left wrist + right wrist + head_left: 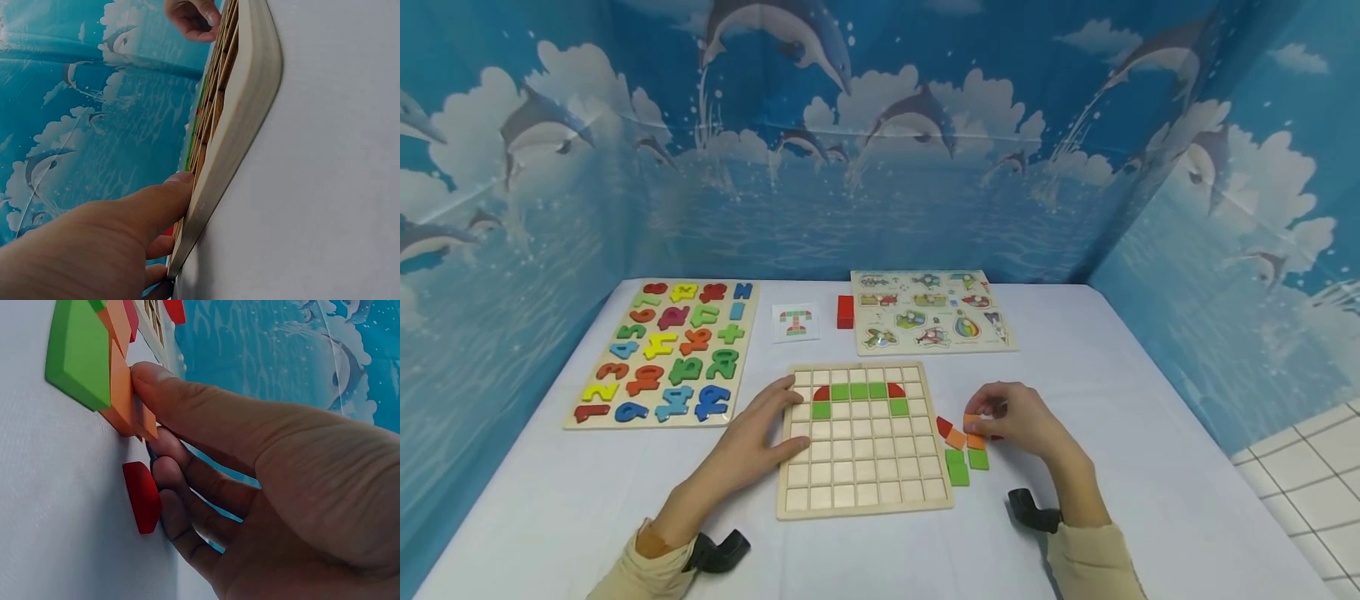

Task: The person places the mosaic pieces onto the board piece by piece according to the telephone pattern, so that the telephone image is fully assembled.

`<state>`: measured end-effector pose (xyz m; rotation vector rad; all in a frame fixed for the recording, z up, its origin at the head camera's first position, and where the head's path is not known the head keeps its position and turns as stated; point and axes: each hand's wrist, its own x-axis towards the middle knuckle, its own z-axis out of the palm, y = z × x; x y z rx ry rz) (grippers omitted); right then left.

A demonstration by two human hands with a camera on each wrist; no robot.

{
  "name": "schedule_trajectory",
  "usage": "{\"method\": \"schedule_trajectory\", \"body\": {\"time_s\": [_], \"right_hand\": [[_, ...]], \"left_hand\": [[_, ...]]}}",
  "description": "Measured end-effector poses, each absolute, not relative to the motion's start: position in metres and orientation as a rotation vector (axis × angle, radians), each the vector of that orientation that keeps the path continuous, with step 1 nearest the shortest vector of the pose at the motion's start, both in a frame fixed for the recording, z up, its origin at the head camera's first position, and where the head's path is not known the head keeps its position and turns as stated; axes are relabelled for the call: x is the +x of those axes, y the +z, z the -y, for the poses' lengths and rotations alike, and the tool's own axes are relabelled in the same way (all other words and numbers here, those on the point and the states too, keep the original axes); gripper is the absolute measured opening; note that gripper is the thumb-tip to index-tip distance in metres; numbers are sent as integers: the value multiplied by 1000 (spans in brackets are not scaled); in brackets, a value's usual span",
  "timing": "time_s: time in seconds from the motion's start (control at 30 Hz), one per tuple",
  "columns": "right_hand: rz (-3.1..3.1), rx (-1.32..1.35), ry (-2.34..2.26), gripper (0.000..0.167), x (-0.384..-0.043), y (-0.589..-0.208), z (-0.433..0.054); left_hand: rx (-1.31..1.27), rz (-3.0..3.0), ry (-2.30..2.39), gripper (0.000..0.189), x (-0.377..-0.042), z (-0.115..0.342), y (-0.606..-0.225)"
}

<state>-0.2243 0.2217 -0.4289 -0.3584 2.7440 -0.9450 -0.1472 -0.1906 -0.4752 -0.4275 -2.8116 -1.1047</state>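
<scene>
My left hand (748, 442) rests along the left edge of a wooden grid board (865, 510), thumb and fingers spread over its rim. Near the board's top lie green square tiles (858, 391) and two red rounded tiles (896, 390), set in an arch. Right of the board, my right hand (1017, 421) pinches an orange tile (148, 422) between thumb and fingers, just over other orange tiles (121, 394). A red tile (144, 499) lies by its lower fingers. Loose green tiles (958, 474) are close by.
A number puzzle board (574, 423) lies on the left and a picture puzzle board (936, 346) at the back. Between them are a pattern card (796, 323) with a T-shaped design and a red block (846, 312). A dolphin-print curtain (880, 208) encloses the white table (1135, 400).
</scene>
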Motion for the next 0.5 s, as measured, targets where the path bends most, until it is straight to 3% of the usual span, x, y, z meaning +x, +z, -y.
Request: {"method": "schedule_trajectory", "body": {"time_s": [0.5], "right_hand": [[-2819, -385, -1269, 18, -226, -430, -195]], "left_hand": [[-417, 2815, -1129, 59, -144, 192, -474]]}}
